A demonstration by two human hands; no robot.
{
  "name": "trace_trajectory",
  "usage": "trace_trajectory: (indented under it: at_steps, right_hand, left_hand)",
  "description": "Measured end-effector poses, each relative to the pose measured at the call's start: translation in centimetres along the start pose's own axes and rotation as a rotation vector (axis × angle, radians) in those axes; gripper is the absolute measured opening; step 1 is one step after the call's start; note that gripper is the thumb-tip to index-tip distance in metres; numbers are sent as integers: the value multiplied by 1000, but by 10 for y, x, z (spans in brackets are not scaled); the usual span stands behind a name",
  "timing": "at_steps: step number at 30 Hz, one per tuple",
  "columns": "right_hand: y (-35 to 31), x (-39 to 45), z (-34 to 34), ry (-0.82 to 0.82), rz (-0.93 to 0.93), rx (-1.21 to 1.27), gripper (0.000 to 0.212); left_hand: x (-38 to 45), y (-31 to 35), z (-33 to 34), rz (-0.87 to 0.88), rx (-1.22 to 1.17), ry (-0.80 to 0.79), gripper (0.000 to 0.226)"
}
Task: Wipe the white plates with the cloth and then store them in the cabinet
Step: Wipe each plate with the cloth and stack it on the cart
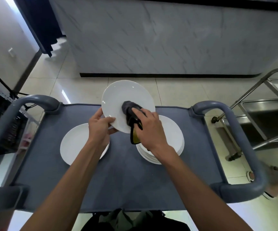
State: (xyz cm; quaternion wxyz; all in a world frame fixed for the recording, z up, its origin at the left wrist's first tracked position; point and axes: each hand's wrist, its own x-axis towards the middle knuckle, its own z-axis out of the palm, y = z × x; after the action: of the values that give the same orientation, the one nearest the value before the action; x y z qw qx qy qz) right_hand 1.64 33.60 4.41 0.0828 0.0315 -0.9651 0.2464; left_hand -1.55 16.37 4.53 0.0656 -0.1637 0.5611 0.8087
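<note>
My left hand (100, 126) grips the near-left rim of a white plate (118, 97), held tilted above the grey cart top (118, 177). My right hand (149, 129) holds a dark grey cloth with a yellow patch (130, 114) and presses it on the plate's middle right. A single white plate (75, 144) lies on the cart at the left, partly under my left forearm. A stack of white plates (173, 140) sits at the right, partly hidden by my right hand and wrist.
The cart has raised grey handles at left (18, 110) and right (238, 130). A steel trolley (268, 105) stands to the right. A marble-faced counter (160, 39) rises beyond the cart across a tiled floor. Dark crates (6, 130) sit at the left.
</note>
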Motion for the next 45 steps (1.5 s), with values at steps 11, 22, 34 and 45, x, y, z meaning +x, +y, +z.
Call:
trace_trajectory:
  at_steps: [11, 22, 34, 45]
  right_hand:
    - [27, -38, -19, 21, -85, 82, 52]
    - [112, -17, -64, 72, 19, -13, 50]
    - [107, 2, -80, 138, -74, -100, 49]
    - [83, -34, -62, 42, -295, -123, 51]
  left_hand:
    - [-22, -18, 32, 44, -16, 43, 55]
    - [-46, -40, 59, 25, 64, -20, 49]
    - [-65, -55, 90, -10, 179, -157, 56]
    - [-70, -53, 93, 23, 176, -168, 53]
